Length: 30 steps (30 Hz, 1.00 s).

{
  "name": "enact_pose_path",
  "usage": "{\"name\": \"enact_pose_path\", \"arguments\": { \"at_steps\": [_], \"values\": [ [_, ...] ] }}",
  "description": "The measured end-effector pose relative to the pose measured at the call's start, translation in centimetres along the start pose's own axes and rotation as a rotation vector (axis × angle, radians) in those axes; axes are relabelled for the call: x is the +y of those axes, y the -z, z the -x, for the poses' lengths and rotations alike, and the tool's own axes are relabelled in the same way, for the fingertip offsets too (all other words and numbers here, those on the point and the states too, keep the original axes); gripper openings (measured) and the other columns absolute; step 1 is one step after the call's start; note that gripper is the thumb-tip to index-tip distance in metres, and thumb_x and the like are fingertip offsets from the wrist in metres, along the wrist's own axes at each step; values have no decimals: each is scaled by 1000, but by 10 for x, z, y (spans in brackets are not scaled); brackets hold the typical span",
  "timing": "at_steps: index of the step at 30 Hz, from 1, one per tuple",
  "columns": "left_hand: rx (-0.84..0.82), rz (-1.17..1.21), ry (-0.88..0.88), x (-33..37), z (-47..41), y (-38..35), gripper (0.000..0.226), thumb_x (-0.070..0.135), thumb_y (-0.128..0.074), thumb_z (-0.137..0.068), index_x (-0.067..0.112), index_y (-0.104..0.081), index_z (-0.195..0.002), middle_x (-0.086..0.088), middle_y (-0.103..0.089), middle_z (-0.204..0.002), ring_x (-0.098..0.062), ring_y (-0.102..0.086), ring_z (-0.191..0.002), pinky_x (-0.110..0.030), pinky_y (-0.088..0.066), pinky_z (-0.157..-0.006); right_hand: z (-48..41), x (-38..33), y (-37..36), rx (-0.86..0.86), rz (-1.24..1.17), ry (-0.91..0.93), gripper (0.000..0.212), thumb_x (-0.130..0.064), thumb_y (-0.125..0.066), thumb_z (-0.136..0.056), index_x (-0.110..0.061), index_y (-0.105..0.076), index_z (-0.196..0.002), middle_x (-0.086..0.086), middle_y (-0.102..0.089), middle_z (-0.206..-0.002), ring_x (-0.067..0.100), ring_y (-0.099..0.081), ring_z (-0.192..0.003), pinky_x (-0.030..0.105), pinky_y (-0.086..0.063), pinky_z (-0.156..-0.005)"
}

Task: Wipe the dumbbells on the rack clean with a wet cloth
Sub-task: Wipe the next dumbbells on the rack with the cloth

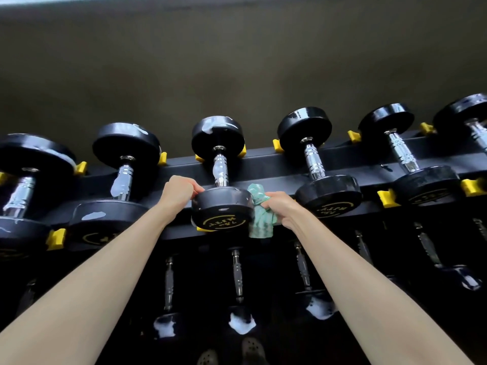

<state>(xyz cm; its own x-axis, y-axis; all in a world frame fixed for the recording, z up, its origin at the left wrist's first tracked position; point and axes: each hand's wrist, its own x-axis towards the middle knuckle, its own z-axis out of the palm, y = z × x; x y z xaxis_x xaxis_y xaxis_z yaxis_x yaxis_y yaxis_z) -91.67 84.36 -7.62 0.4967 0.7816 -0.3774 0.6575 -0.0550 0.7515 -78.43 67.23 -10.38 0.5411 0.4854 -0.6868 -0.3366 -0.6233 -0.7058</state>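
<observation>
Left hand (pixel 180 191): grips the middle dumbbell (pixel 222 209) at the left rim of its near head, fingers curled over the top edge. Right hand (pixel 283 208): clenches a bunched green cloth (pixel 262 219) and holds it against the right side of the same head. Cloth tail hangs past the front rail's lower edge.

Dumbbell location: top tier of the rack (pixel 276 159), third from left in view, seated in yellow cradles (pixel 387 198).

Long axis: runs near to far across both rails. Chrome handle (pixel 220 168) bridges the gap between them. Printed end face points near, at the person; far head points at the wall (pixel 237 61). Pale patches on far head and handle; cannot tell what they are.

Clearance:
- Left: narrow gap to the left neighbour (pixel 105 217), taken up by the left hand.
- Right: similar gap to the right neighbour (pixel 328 192), filled by cloth and right hand.
- Above: open, nothing over the heads.
- Far: wall close behind the far heads.
- Near: head sits at the front rail edge, open space toward the person.
- Below: lower-tier dumbbells (pixel 238 275) under the rail, same near-far axis, well apart from the hands. Shoes (pixel 254 349) at the bottom edge.
</observation>
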Motion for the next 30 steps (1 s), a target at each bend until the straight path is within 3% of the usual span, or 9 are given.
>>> {"name": "enact_pose_path", "arguments": {
  "at_steps": [4,7,9,12,15,19,24,27,30],
  "values": [
    [-29,37,5,-6,-3,4,57,-12,-39,-70,24,-66,-37,-3,-63,-59,-25,-58,-76,-29,-48,-84,7,-4,-10,59,-18,-9,28,8,-37,-89,-7,-61,-85,10,-56,-77,20,-52,-68,28,-43,-65],
    [-80,42,-8,-8,-4,6,55,-13,-40,-69,24,-68,-39,-5,-64,-64,-27,-59,-81,-35,-49,-91,16,-8,-16,153,-70,-2,30,5,-44,-87,-3,-64,-107,10,-58,-94,23,-54,-86,30,-42,-75],
    [-119,39,-24,-8,-4,8,54,-13,-41,-69,25,-68,-41,-6,-65,-68,-27,-59,-84,-33,-48,-91,23,-12,-20,209,-94,3,25,4,-47,-86,-8,-66,-95,11,-59,-90,23,-55,-85,30,-42,-74],
    [-144,42,-38,-9,-1,9,51,-13,-39,-70,22,-70,-47,-4,-67,-72,-24,-60,-83,-29,-48,-87,28,-17,-27,284,-116,32,22,0,-49,-82,-15,-65,-79,12,-62,-86,25,-55,-81,33,-42,-71],
    [-196,54,-60,-7,8,13,47,-15,-32,-71,13,-69,-66,-2,-65,-75,-16,-56,-76,-19,-44,-68,38,-22,-38,369,-111,49,18,-10,-54,-81,-25,-64,-81,13,-68,-100,31,-62,-97,40,-50,-86],
    [-245,118,-115,-9,19,21,51,-21,-26,-72,4,-67,-90,-6,-62,-80,-11,-55,-74,-8,-41,-49,60,-33,-51,477,17,95,25,-13,-51,-87,-23,-67,-104,8,-66,-105,29,-59,-105,36,-46,-92],
    [-150,73,-143,-20,19,30,45,-12,-29,-79,6,-68,-92,-11,-65,-95,-22,-58,-98,-24,-41,-80,82,-53,-74,543,245,178,37,-12,-46,-92,-25,-59,-125,7,-63,-119,27,-53,-114,27,-38,-85],
    [-120,45,-136,-24,21,39,43,-10,-28,-81,7,-66,-91,-10,-63,-92,-25,-59,-100,-26,-37,-81,87,-57,-89,560,359,228,43,-8,-41,-93,-24,-54,-131,7,-59,-126,27,-49,-120,29,-37,-91],
    [-104,44,-122,-26,23,45,42,-10,-28,-81,6,-66,-92,-11,-63,-91,-29,-59,-103,-30,-43,-86,89,-61,-104,539,530,326,45,-7,-40,-92,-25,-55,-130,6,-60,-125,27,-49,-120,31,-35,-93]
  ]
}}
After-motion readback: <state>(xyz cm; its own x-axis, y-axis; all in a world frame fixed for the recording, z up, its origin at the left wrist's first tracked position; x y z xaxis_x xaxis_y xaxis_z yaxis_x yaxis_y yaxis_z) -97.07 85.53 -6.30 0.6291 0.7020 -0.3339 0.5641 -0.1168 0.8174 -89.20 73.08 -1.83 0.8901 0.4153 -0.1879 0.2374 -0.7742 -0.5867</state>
